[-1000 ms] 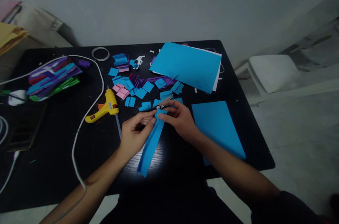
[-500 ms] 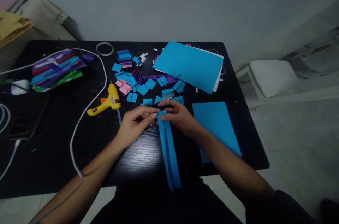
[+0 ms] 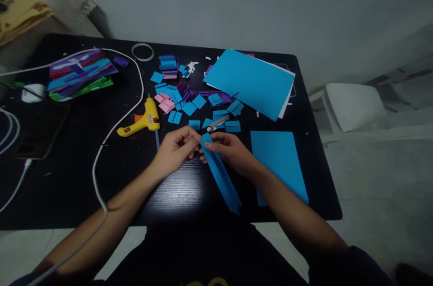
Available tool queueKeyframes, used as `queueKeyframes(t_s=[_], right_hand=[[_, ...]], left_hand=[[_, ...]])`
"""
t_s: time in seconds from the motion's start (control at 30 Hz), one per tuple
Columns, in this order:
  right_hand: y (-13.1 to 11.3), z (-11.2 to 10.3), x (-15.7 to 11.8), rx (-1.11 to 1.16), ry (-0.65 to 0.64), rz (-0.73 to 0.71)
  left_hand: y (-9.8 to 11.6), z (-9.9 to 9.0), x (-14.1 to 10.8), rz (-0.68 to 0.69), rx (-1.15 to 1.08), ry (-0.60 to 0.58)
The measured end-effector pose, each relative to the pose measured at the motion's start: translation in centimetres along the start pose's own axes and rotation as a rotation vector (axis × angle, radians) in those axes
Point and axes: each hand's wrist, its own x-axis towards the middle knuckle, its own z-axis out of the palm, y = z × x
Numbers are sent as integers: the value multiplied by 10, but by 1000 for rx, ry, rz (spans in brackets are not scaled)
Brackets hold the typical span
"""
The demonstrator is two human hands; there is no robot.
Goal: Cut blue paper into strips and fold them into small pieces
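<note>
A long folded strip of blue paper (image 3: pixel 221 177) slants down toward the table's front edge. Its far end is pinched between the thumb and fingers of my left hand (image 3: pixel 180 147), while my right hand (image 3: pixel 233 150) grips it from the other side just below. Right behind my fingertips lies a pair of scissors (image 3: pixel 216 124), blades pointing away to the right; its handles are partly hidden. Small folded blue paper pieces (image 3: pixel 194 125) lie around the scissors. A blue paper sheet (image 3: pixel 277 159) rests flat beside my right forearm.
A yellow glue gun (image 3: pixel 144 119) lies left of my hands. A white cable (image 3: pixel 96 173) loops across the table and over my left forearm. Bundled coloured strips (image 3: pixel 81 74) and a phone (image 3: pixel 42 135) are at the left; stacked blue sheets (image 3: pixel 252 80) lie at the back.
The strip's near end has swung right and up, and the strip looks flatter and more closed. Both hands keep hold at its far end. The view has shifted slightly.
</note>
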Motion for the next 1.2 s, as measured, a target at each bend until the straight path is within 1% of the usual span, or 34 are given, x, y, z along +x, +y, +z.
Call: queueKeyframes(t_s=[0.1,0.23,0.43,0.57,0.67,0.8,0.97,1.1,1.2], right_hand=[[-1,2,-2,-12,-45,39],[-1,1,-3,-42,-26,42],[0,2,-2,-83,-2,26],[-1,3,-3,-114,-17,31],[-3,3,-3,-112,-43,64],[-8,2,-4,-110,-61,104],[-14,0,-5,-153,-72,105],[-14,0,-6,-201,-71,55],[-10,1,-5,-234,-40,-21]], left_hand=[[1,-2,0,14,15,36],[-1,-5,0,16,24,57],[-8,-2,-1,43,-55,7],[-8,0,-1,70,-67,9],[-5,-2,0,82,-85,44],[-2,-7,4,101,-87,123],[-1,-14,7,127,-86,184],[-1,-15,7,120,-120,147],[-2,-12,7,46,-154,69]])
